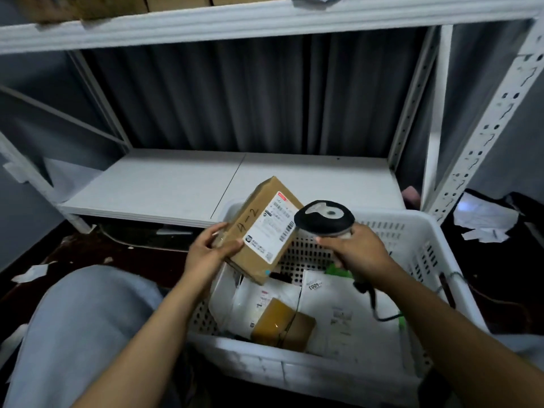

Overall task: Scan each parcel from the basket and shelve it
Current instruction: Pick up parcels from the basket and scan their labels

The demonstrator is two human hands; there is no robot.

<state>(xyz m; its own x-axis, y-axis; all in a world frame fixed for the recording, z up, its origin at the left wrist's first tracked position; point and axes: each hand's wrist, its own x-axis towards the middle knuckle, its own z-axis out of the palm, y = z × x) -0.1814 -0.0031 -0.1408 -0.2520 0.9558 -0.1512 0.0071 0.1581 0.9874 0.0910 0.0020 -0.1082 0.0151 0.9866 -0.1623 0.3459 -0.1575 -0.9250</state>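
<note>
Matt cardboard parcel [262,231] (glossy paper label), perforated plastic basket [412,240], painted metal shelf [176,184]

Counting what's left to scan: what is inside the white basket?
A small brown parcel lies on white mailer bags, with something green farther back. Anything beneath the bags, or behind the held box, is covered.

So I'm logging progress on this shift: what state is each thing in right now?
Cardboard box: held up, tilted, label up, gripped by the left hand.
Scanner: gripped by the right hand, head close to the box's label.
Basket: holds parcels, among them a white mailer and a brown parcel.
Lower shelf: the box not yet on it.
</note>
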